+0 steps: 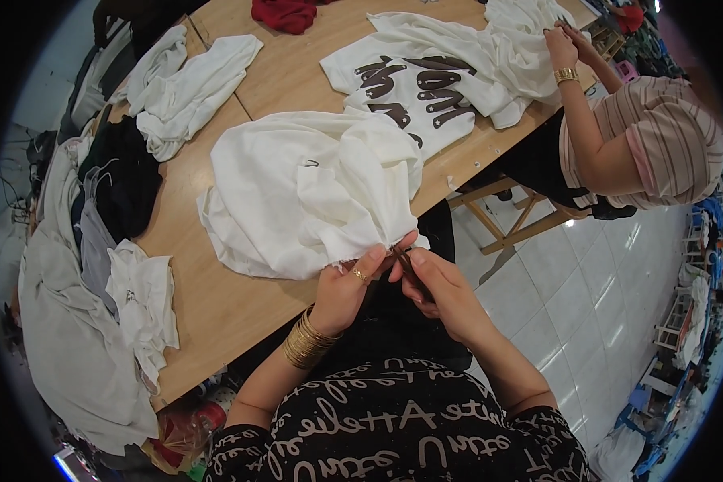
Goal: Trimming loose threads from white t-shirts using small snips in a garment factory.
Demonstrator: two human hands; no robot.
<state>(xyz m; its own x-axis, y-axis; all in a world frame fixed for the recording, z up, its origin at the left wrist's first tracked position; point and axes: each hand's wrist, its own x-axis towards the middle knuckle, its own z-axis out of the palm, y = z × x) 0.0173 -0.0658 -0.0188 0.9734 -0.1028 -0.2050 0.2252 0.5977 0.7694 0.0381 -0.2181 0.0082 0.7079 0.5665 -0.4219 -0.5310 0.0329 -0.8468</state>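
A white cloth garment [297,185] lies bunched on the wooden table [217,321], its near edge pulled to the table's front edge. My left hand [349,285], with gold bangles at the wrist, pinches that edge between thumb and fingers. Close beside it, my right hand [442,289] is closed around dark thread snips [410,273]. The snips' tip meets the cloth edge at my left fingertips; whether the blades are cutting is too small to tell.
Farther along lies a white garment with dark printed shapes [426,88]. A co-worker [618,145] at the right handles white cloth. More white garments [189,92] and a dark garment [124,177] lie at the left; red cloth [285,12] is at the back. A wooden stool [510,221] stands right.
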